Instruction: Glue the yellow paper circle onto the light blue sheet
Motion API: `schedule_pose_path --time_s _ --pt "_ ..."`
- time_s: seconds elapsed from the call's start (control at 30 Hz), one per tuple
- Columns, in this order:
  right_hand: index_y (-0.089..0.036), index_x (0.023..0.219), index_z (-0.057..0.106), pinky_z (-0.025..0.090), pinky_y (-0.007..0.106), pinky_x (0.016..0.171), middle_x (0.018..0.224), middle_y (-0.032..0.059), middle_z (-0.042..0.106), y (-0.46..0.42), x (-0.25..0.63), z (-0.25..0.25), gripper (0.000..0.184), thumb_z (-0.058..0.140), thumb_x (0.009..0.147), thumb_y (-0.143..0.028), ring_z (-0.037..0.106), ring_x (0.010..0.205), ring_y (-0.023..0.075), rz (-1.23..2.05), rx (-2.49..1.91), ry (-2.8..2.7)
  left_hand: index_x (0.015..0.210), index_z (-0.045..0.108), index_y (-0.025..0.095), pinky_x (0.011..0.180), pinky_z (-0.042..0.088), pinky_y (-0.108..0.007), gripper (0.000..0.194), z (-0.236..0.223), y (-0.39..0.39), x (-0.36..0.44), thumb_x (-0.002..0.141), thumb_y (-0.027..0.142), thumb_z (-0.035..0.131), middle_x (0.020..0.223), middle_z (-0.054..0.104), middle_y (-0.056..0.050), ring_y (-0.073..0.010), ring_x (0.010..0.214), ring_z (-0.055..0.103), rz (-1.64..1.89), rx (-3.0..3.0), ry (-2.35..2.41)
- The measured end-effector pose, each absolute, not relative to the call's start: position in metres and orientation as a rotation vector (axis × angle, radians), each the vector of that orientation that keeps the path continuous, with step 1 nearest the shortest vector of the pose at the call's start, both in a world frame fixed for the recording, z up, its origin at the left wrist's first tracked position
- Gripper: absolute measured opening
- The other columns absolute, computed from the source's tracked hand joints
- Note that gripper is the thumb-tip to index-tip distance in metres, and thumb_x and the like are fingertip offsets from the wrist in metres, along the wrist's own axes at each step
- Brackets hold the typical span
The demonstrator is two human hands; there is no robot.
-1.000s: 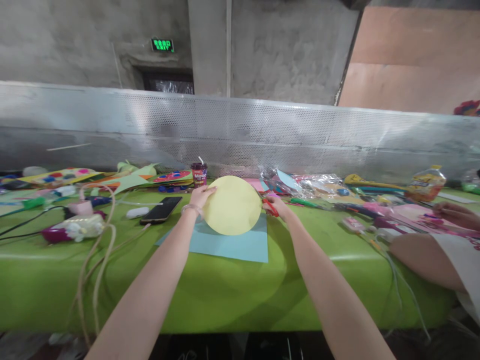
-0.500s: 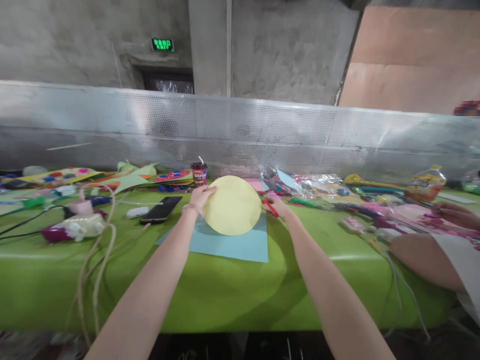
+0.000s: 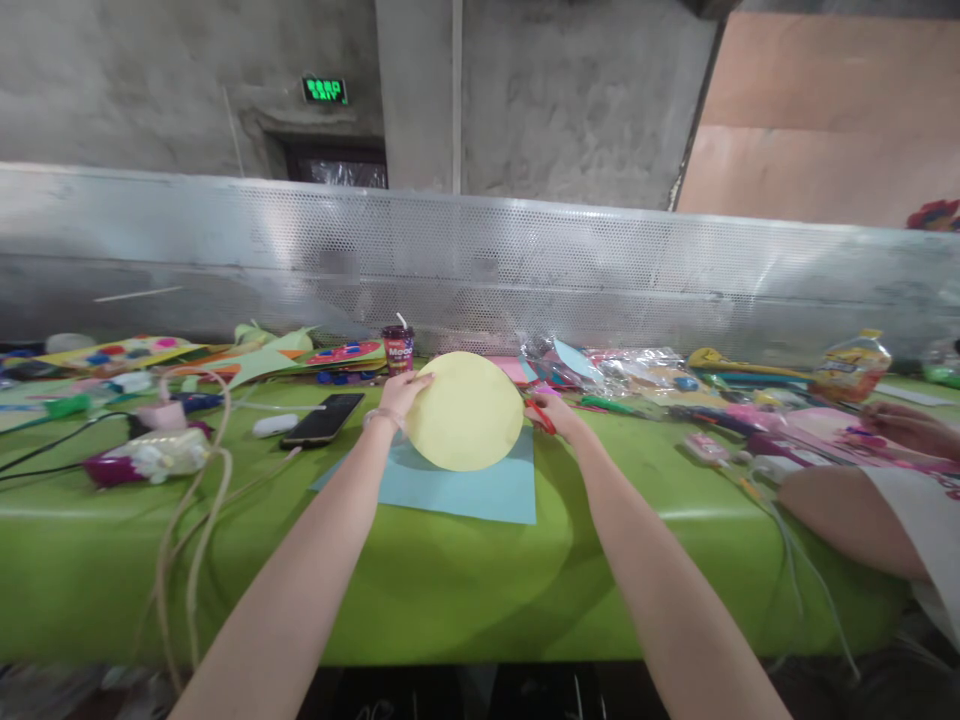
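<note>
A round piece of pale yellow paper (image 3: 466, 412) is held up by its left edge in my left hand (image 3: 403, 394), the thumb lying over its front. My right hand (image 3: 553, 414) grips a pair of scissors (image 3: 543, 416) by the red handles, close to the disc's right edge. The blades are hidden behind the paper, so I cannot see whether they touch it. Beneath the disc a light blue sheet (image 3: 465, 495) lies on the green tablecloth (image 3: 450, 590).
Left of my forearm are a phone (image 3: 324, 420), a white mouse-shaped object (image 3: 274, 425) and looped cables (image 3: 221, 480). A drink cup (image 3: 399, 350) stands behind my left hand. At the right are a bottle (image 3: 851, 366) and a co-worker's arm (image 3: 855, 520). Craft papers and plastic wrapping (image 3: 637, 370) line the back.
My hands, the yellow disc and the scissors look almost the same as before. The co-worker's hand at the far right has shifted slightly.
</note>
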State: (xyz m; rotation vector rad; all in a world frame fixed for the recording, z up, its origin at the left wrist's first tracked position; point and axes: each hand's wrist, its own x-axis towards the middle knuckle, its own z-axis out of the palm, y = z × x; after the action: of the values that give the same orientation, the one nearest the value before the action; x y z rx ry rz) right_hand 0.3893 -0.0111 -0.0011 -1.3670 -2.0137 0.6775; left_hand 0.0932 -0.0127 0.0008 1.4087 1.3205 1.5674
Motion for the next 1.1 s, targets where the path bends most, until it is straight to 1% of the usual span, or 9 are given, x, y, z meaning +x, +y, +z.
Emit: schedule_pose_path --time_s 0.27,0.5,0.67,0.9,1.1 --pt "-0.013 0.095 0.058 0.049 0.026 0.058 0.085 0.0010 0.060 -0.0102 0.3911 -0.0016 0.021 0.053 0.087 -0.032 0.057 0.067 0.0104 0.657 -1.368 -2.019 0.090 0.061 0.011 0.067 0.050 -0.031 0.023 0.0003 -0.0130 0.0937 0.085 0.033 0.055 0.083 0.063 -0.002 -0.0133 0.071 0.060 1.578 1.394 1.297" --pt "-0.013 0.096 0.058 0.050 0.027 0.059 0.087 0.0013 0.060 -0.0095 0.3914 -0.0023 0.021 0.053 0.086 -0.032 0.058 0.068 0.0110 0.666 -1.380 -2.010 0.091 0.061 0.012 0.068 0.050 -0.032 0.024 -0.0003 -0.0130 0.0943 0.085 0.034 0.056 0.085 0.064 -0.003 -0.0135 0.072 0.061 1.580 1.376 1.272" --pt "-0.014 0.100 0.057 0.050 0.028 0.061 0.090 0.0025 0.060 -0.0107 0.3912 0.0000 0.023 0.052 0.087 -0.032 0.058 0.071 0.0116 0.706 -1.366 -1.988 0.094 0.060 0.012 0.068 0.051 -0.031 0.023 -0.0007 -0.0128 0.0938 0.085 0.032 0.056 0.087 0.063 -0.003 -0.0137 0.073 0.060 1.563 1.389 1.280" --pt "-0.013 0.094 0.057 0.048 0.024 0.054 0.081 0.0001 0.059 -0.0099 0.3899 0.0007 0.022 0.052 0.087 -0.033 0.056 0.062 0.0088 0.766 -1.328 -1.978 0.093 0.060 0.011 0.067 0.051 -0.031 0.021 0.0042 -0.0189 0.0979 0.085 0.031 0.056 0.085 0.062 -0.002 -0.0134 0.072 0.060 1.525 1.419 1.323" --pt "-0.013 0.096 0.057 0.049 0.025 0.055 0.084 0.0008 0.059 -0.0075 0.3899 -0.0020 0.021 0.052 0.087 -0.032 0.057 0.064 0.0094 0.792 -1.349 -1.980 0.091 0.060 0.011 0.068 0.050 -0.031 0.021 0.0062 -0.0213 0.0980 0.085 0.031 0.056 0.085 0.062 -0.002 -0.0138 0.073 0.060 1.520 1.435 1.346"
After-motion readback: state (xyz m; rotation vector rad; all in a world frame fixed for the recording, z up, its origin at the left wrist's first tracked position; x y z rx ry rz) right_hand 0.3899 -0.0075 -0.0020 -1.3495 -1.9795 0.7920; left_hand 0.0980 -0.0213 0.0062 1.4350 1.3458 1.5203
